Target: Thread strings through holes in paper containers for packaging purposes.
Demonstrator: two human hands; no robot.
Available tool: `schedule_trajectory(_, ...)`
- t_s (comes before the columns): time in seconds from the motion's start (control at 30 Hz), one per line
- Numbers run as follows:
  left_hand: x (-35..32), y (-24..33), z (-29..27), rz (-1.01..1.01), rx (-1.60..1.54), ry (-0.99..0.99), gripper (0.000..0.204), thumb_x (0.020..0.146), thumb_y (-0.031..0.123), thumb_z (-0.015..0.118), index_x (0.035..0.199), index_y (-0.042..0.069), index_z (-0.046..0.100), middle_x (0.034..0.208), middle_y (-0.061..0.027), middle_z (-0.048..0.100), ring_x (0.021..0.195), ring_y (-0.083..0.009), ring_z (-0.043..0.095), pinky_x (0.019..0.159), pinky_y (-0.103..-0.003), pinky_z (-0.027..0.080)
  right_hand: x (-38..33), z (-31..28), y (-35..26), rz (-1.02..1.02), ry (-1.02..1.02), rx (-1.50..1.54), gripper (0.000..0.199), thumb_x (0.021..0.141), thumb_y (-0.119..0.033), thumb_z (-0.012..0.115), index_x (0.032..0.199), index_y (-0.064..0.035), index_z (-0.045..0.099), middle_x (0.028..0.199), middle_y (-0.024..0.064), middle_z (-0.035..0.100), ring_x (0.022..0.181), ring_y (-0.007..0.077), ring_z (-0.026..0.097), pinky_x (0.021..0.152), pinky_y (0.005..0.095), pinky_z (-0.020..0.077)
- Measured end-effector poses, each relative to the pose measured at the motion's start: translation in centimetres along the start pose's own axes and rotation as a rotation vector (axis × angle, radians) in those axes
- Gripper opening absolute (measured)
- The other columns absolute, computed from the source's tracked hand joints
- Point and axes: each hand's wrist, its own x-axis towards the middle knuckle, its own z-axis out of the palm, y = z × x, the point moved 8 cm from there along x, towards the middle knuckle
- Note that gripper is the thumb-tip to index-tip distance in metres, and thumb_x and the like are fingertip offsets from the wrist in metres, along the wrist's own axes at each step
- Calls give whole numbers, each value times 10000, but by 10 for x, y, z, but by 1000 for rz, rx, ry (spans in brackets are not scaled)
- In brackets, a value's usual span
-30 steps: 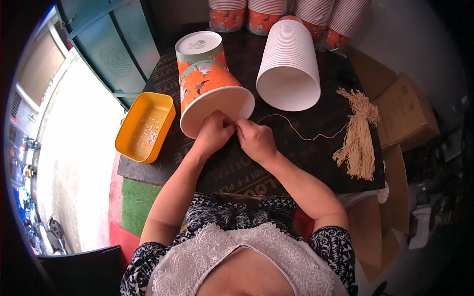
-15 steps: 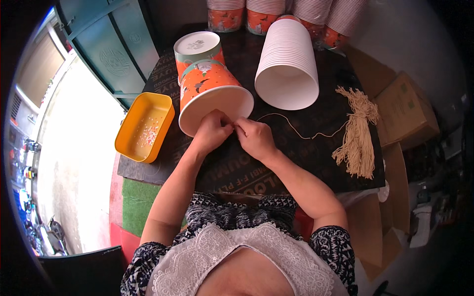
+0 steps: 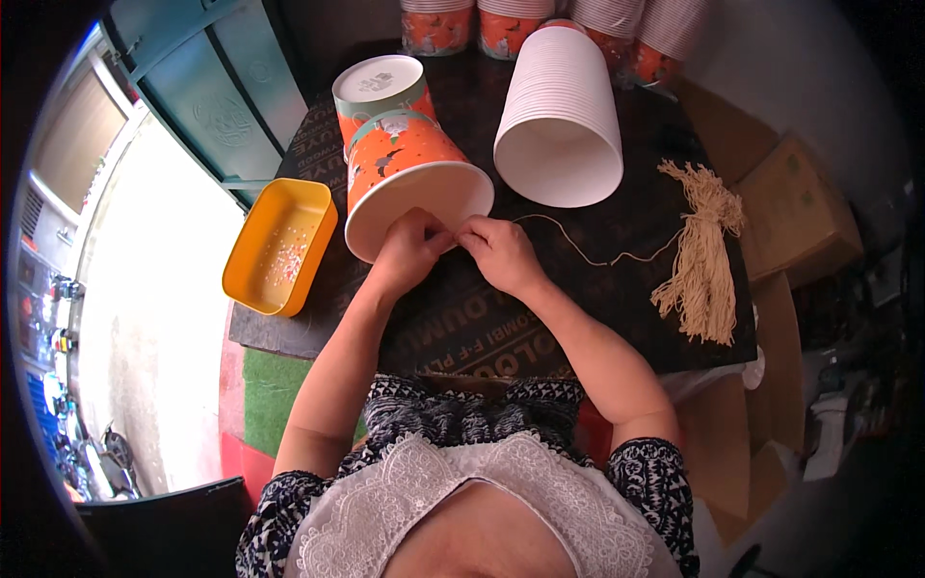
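An orange paper bucket [image 3: 409, 154] with dark printed figures lies tipped, its white mouth towards me. My left hand [image 3: 412, 252] is at the lower edge of that mouth, fingers partly inside and pinched; what they grip is too small to make out. Beside it, my right hand [image 3: 501, 252] is closed on a thin beige string at the bucket's rim, the fingertips of both hands nearly meeting. The string [image 3: 578, 252] runs loosely over the table to a tied bundle of beige strings [image 3: 703, 250] on the right.
Behind the bucket another one stands upside down [image 3: 381, 79]. A yellow tub [image 3: 252, 246] holding small pale and reddish bits sits left. A nested stack of white-rimmed buckets [image 3: 561, 106] lies right of centre; more stacks [image 3: 515, 29] line the back. Cardboard boxes [image 3: 795, 207] stand beyond the dark table [image 3: 453, 337].
Both hands stay at the bucket's rim, and the right fingers have shifted slightly. The whole view has moved a little; the buckets, tub and string bundle otherwise lie as before.
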Motion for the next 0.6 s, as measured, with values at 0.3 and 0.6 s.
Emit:
schedule_trajectory(0.3,-2,16,2,120,-9,-6,129,762,72,663,797,-52,655,722,-146,659,690,-200,625,660,-319,480,-1,-1,6,34,13,-25,159,857,-199,584,872,-45,620,829,190,635,800,406,610,651,492,478)
schedule_trajectory(0.6,-2,10,-3,64,54,43,87,740,41,633,764,-42,647,712,-146,652,679,-219,626,642,-327,477,-5,-12,-6,-21,-49,74,144,838,-168,624,885,-32,631,820,186,645,795,381,630,653,448,494)
